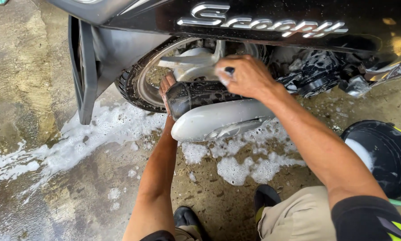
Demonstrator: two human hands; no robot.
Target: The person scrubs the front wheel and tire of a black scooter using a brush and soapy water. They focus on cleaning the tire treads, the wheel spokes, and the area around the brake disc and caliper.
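Wet concrete floor (53, 187), soap foam (245, 167) near knees. Black bucket (383, 156) far right. Left hand (166, 91) flat against exhaust muffler (209, 109) end, fingers released. Right hand (247, 76) clenched on small brush (228, 70) at rear wheel (140, 82) of black scooter (263, 22).

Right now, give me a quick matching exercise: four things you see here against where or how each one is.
1 left hand
2 right hand
3 bucket
4 foam

a spread on the wet concrete
b pressed to the exhaust's rear end
c black, at the right edge
d gripping a dark handle by the wheel

Pairs: 1-b, 2-d, 3-c, 4-a
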